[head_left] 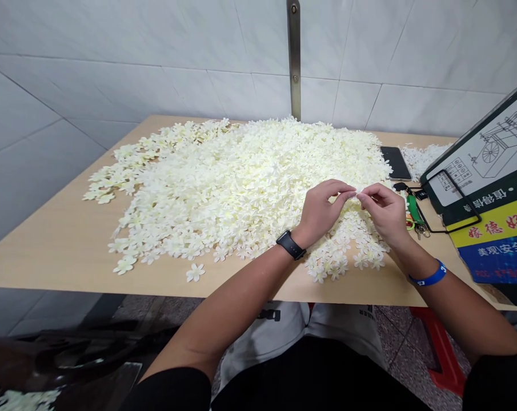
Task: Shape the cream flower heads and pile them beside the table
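Note:
A broad heap of cream-white artificial flowers (pixel 241 177) spreads over the table. Above its right front part, my left hand (pixel 324 208) and my right hand (pixel 384 211) meet with thumbs and forefingers pinched together. Between the fingertips shows a bit of white, seemingly an artificial flower (pixel 358 193), mostly covered by the fingers. Below my hands lie several looser blossoms (pixel 333 260) near the table's front edge. One single flower (pixel 195 273) sits apart, left of my left forearm.
To the right stand a printed box (pixel 493 154) and a black wire frame (pixel 464 197). A dark phone (pixel 395 162), small white scraps (pixel 427 157) and a green key holder (pixel 413 208) lie beside the heap. The tiled wall (pixel 155 85) borders the table (pixel 69 251). A red stool (pixel 444 354) is below.

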Demonstrator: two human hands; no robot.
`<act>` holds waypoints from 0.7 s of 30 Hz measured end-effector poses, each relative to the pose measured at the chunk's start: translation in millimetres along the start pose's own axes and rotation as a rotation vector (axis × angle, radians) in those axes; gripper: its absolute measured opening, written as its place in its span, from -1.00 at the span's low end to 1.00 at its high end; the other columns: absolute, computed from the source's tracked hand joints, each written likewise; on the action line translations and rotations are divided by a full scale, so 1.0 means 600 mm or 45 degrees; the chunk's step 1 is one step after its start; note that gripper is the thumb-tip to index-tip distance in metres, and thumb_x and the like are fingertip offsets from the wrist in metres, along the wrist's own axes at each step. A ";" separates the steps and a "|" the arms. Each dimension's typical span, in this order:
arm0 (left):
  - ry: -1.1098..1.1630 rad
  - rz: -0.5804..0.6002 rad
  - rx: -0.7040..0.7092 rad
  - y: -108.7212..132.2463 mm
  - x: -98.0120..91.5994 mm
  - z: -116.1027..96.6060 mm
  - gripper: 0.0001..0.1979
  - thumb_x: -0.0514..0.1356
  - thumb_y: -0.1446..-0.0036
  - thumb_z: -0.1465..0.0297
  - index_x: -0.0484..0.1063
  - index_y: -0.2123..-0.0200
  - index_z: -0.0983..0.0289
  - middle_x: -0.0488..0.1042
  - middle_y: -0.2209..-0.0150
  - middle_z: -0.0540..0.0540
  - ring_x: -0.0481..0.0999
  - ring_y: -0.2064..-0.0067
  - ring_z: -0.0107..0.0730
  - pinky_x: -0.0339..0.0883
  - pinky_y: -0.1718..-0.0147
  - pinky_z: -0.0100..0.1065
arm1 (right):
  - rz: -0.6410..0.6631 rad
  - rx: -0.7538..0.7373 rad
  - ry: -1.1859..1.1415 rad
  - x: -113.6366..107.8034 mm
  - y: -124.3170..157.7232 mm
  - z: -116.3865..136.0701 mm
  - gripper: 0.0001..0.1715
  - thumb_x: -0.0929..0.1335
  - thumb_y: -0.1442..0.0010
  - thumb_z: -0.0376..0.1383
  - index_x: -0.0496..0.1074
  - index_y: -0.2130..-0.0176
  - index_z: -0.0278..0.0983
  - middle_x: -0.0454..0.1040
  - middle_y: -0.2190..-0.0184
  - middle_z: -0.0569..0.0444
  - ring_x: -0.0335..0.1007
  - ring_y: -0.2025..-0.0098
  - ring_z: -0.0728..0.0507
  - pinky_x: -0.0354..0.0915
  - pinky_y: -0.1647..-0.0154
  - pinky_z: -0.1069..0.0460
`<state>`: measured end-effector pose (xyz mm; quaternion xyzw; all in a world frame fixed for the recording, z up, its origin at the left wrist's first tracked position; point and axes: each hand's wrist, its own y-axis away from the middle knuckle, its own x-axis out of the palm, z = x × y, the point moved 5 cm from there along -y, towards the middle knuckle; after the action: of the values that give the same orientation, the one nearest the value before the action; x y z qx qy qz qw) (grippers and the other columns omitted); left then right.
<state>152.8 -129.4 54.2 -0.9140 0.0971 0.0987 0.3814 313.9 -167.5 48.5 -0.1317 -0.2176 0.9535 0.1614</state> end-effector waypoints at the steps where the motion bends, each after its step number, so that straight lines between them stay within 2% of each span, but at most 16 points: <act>1: -0.003 -0.011 -0.026 -0.001 -0.003 0.001 -0.90 0.26 -0.31 0.38 0.58 0.27 0.21 0.65 0.23 0.02 0.61 0.16 -0.43 0.49 0.16 -0.34 | -0.015 0.020 -0.003 -0.002 0.000 -0.003 -0.66 0.53 -0.08 -0.04 0.50 0.42 -0.24 0.41 0.52 0.16 0.30 0.47 -0.01 0.29 0.40 0.03; 4: -0.022 -0.084 -0.112 -0.005 -0.013 0.007 -0.88 0.23 -0.33 0.35 0.53 0.28 0.22 0.62 0.26 0.03 0.57 0.19 -0.44 0.46 0.20 -0.36 | -0.063 0.024 0.005 -0.009 -0.004 -0.011 -0.71 0.50 -0.14 -0.08 0.49 0.39 -0.23 0.40 0.53 0.17 0.29 0.47 -0.02 0.25 0.42 0.04; 9: -0.218 -0.122 -0.145 -0.006 -0.013 0.017 -0.64 0.10 -0.41 0.26 0.33 0.47 0.23 0.47 0.45 0.01 0.44 0.36 -0.42 0.39 0.28 -0.30 | -0.146 -0.045 0.103 -0.023 -0.008 -0.025 -0.81 0.46 -0.19 -0.15 0.53 0.33 -0.23 0.46 0.43 0.12 0.36 0.40 -0.05 0.32 0.30 -0.01; 10: -0.273 -0.096 -0.131 -0.005 -0.008 0.017 -0.66 0.10 -0.40 0.27 0.34 0.45 0.23 0.49 0.42 0.02 0.47 0.32 -0.39 0.41 0.23 -0.27 | -0.174 -0.051 0.130 -0.027 -0.009 -0.028 -0.82 0.46 -0.19 -0.15 0.54 0.32 -0.22 0.48 0.40 0.09 0.38 0.37 -0.07 0.34 0.28 -0.03; 12: -0.352 -0.067 -0.052 -0.004 -0.001 0.011 -0.87 0.16 -0.36 0.34 0.42 0.28 0.22 0.58 0.22 0.09 0.54 0.12 -0.29 0.45 0.03 -0.20 | -0.265 -0.109 0.241 -0.038 -0.009 -0.031 -0.82 0.49 -0.14 -0.15 0.57 0.32 -0.21 0.51 0.36 0.05 0.40 0.34 -0.11 0.37 0.23 -0.08; 13: -0.362 -0.033 -0.014 -0.004 0.003 0.007 -0.91 0.15 -0.34 0.43 0.43 0.12 0.22 0.58 0.06 0.12 0.52 -0.03 -0.26 0.43 -0.10 -0.17 | -0.294 -0.127 0.294 -0.042 -0.011 -0.033 -0.80 0.52 -0.09 -0.15 0.61 0.28 -0.20 0.52 0.35 0.01 0.41 0.33 -0.14 0.39 0.21 -0.11; 14: -0.380 -0.036 0.003 -0.007 0.004 0.002 -0.79 0.15 -0.32 0.49 0.40 0.00 0.23 0.54 -0.06 0.16 0.49 -0.12 -0.24 0.40 -0.18 -0.17 | -0.289 -0.126 0.310 -0.044 -0.013 -0.037 -0.68 0.55 -0.05 -0.17 0.63 0.16 -0.19 0.55 0.29 -0.05 0.44 0.32 -0.16 0.41 0.21 -0.15; 16: -0.417 -0.065 0.003 -0.017 -0.001 -0.010 -0.71 0.12 -0.33 0.48 0.37 -0.10 0.22 0.49 -0.15 0.18 0.45 -0.21 -0.24 0.36 -0.27 -0.18 | -0.236 -0.191 0.337 -0.042 -0.018 -0.039 -0.23 0.56 0.02 -0.22 0.50 -0.20 -0.09 0.55 0.00 -0.19 0.54 0.19 -0.26 0.48 0.23 -0.19; 17: -0.443 -0.077 0.006 -0.025 -0.007 -0.016 -0.72 0.12 -0.35 0.45 0.37 -0.10 0.22 0.48 -0.17 0.18 0.43 -0.24 -0.25 0.35 -0.29 -0.20 | -0.249 -0.257 0.410 -0.042 -0.019 -0.037 -0.14 0.53 0.00 -0.25 0.42 -0.29 -0.04 0.52 -0.10 -0.22 0.57 0.11 -0.31 0.50 0.24 -0.19; 19: -0.507 -0.113 0.026 -0.044 -0.033 -0.023 -0.73 0.11 -0.37 0.42 0.38 -0.10 0.23 0.47 -0.19 0.19 0.42 -0.26 -0.27 0.34 -0.31 -0.21 | -0.290 -0.332 0.535 -0.042 -0.018 -0.033 -0.13 0.47 -0.05 -0.27 0.36 -0.33 0.00 0.50 -0.16 -0.26 0.58 -0.02 -0.37 0.55 0.18 -0.21; 21: -0.591 -0.162 0.048 -0.063 -0.088 -0.017 -0.75 0.11 -0.38 0.41 0.41 -0.08 0.22 0.47 -0.19 0.18 0.41 -0.28 -0.27 0.34 -0.31 -0.17 | -0.303 -0.352 0.586 -0.041 -0.015 -0.030 -0.19 0.45 -0.08 -0.25 0.39 -0.31 -0.01 0.47 -0.21 -0.26 0.56 -0.10 -0.42 0.56 0.07 -0.23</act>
<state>112.7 -105.1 100.1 -0.8639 -0.0489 0.2800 0.4158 344.2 -161.9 41.0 -0.3387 -0.3170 0.8343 0.2979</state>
